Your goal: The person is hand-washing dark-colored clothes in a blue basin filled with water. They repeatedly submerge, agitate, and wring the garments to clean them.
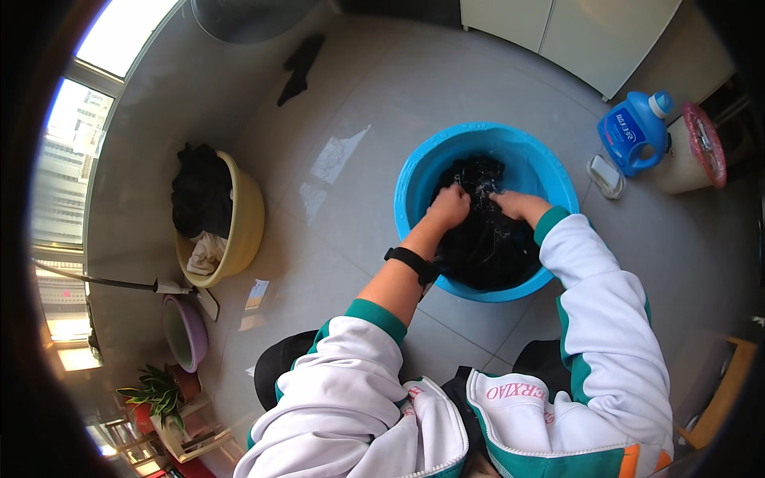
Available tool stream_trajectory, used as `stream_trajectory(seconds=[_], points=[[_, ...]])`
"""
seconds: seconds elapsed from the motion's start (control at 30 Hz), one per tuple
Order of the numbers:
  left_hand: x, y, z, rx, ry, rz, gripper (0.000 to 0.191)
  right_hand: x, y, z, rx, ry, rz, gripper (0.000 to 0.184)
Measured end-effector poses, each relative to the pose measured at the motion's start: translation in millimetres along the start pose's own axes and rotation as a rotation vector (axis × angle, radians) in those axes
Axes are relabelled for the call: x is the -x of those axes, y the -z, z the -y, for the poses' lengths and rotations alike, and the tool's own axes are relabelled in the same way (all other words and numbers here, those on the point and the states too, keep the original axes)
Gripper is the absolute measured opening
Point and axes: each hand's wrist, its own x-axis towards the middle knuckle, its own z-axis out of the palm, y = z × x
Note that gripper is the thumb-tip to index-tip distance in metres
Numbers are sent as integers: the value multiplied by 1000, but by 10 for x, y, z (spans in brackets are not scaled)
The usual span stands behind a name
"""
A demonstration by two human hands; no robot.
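Note:
A blue plastic basin [562, 173] stands on the floor before me, with dark wet cloth [487, 254] lying in water and a few suds. My left hand [449, 206] is closed in a fist on the cloth, left of the basin's middle. Close by on the right, my right hand [519, 205] grips the same cloth, its thumb on top and its other fingers partly hidden. A small gap separates the two hands. A black band [412, 263] is around my left forearm, and both white sleeves are clear of the water.
Right of the basin are a blue detergent jug [633, 134], a brush-like white item [606, 176] and a pale bucket [675, 161]. At left, a yellow basin [248, 221] holds dark and white clothes; a purple basin [200, 334] leans nearby. Black cloth [300, 69] lies on the floor.

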Motion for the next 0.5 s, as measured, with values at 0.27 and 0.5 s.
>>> stream_trajectory(seconds=[0.27,0.5], points=[[56,27,-170,1080,403,69,63,-34,-103,258,-592,-7,-486,41],[102,279,-311,1687,324,170,61,1178,542,1162,-900,717,-866,24]])
